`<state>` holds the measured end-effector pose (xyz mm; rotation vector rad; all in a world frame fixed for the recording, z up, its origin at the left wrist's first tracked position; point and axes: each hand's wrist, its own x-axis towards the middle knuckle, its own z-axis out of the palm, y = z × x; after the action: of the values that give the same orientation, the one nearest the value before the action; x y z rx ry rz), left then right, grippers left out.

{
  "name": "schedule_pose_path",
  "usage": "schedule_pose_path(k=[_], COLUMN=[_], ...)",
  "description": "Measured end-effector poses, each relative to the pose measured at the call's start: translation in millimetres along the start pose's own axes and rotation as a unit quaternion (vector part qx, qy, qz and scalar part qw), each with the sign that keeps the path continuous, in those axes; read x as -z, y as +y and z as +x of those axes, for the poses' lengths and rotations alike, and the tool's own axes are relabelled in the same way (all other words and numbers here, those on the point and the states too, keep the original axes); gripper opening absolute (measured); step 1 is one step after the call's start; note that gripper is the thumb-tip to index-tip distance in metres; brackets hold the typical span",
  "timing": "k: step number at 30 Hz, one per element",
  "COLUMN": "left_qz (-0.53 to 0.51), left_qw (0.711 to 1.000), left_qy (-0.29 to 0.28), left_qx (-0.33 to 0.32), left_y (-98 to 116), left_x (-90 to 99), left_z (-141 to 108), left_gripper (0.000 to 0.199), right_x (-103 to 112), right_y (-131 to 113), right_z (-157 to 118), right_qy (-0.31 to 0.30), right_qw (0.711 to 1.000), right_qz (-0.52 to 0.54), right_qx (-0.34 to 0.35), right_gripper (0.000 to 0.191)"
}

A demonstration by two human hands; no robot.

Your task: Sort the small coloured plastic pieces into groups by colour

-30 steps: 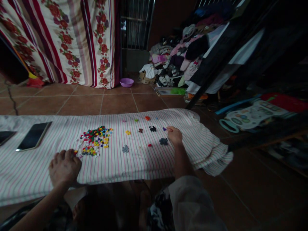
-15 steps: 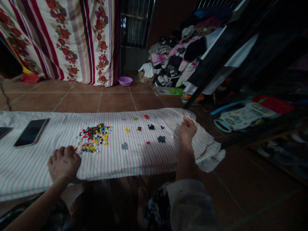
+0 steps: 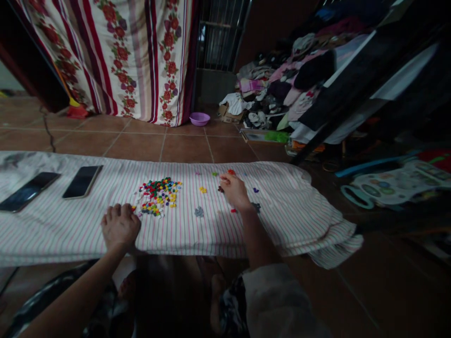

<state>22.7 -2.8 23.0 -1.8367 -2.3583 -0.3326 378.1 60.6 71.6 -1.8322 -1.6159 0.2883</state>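
- Small coloured pieces (image 3: 171,183) are found on a striped cloth (image 3: 190,234), in one mixed pile (image 3: 155,190) and in small groups set apart to its right.
- Step in hand: judged to be sorting by colour, with the right hand (image 3: 225,182) positioned over the groups, near the brown pieces (image 3: 221,189) and orange pieces (image 3: 230,172).
- Right hand: fingers are bent and drawn close; whether a piece is pinched cannot be determined.
- Left hand (image 3: 120,226): laid on the cloth just beside the pile, fingers curled; whether anything is gripped is not shown.
- Next move: in the inspector's judgement, a light fingertip pinch is called for, with neighbouring groups left undisturbed.
- Count, groups: eleven are visible, namely pink, green, orange, blue, yellow, brown, purple, grey, beige, red and dark grey; the last is partly covered by the wrist.
- Count, pile: one; its pieces are too small and crowded to be counted.
- Count, phones (image 3: 82,182): two, both lying left of the pile.
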Motion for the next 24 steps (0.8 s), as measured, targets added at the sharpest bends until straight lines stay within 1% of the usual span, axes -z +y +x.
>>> schedule_pose_path(k=[3,5,8,9,11,14,17,24], left_qz=[-0.001,-0.003,-0.013,-0.017,-0.025,-0.028,-0.023,-0.024], left_qw=[1.0,1.0,1.0,1.0,1.0,0.999,0.999,0.999], left_qy=[0.012,0.016,0.016,0.015,0.013,0.018,0.027,0.032], left_qx=[0.0,-0.001,0.001,0.003,0.005,0.007,0.007,0.005], left_y=[-0.2,-0.4,-0.5,-0.5,-0.3,0.0,0.0,-0.7], left_x=[-1.5,-2.3,-2.6,-2.5,-2.4,-3.3,-5.1,-6.9], left_z=[0.0,0.0,0.2,0.2,0.1,-0.3,-0.5,-0.9], left_gripper=[0.037,0.037,0.037,0.037,0.038,0.037,0.036,0.037], right_x=[-23.1,-38.2,-58.9,-65.0,-75.7,-87.5,-94.3,-97.4], right_y=[-31.0,-54.2,-88.1,-97.7,-112.5,-124.8,-131.0,-135.5], right_z=[-8.2,-17.9,-36.7,-43.1,-54.8,-68.1,-76.4,-81.0], right_qy=[-0.072,-0.13,-0.231,-0.257,-0.291,-0.318,-0.326,-0.322], right_qw=[0.995,0.985,0.957,0.946,0.93,0.91,0.894,0.893], right_qz=[-0.014,-0.022,-0.031,-0.034,-0.046,-0.091,-0.129,-0.15], right_qx=[0.072,0.11,0.171,0.193,0.221,0.251,0.28,0.275], right_gripper=[0.025,0.023,0.02,0.02,0.019,0.017,0.018,0.018])
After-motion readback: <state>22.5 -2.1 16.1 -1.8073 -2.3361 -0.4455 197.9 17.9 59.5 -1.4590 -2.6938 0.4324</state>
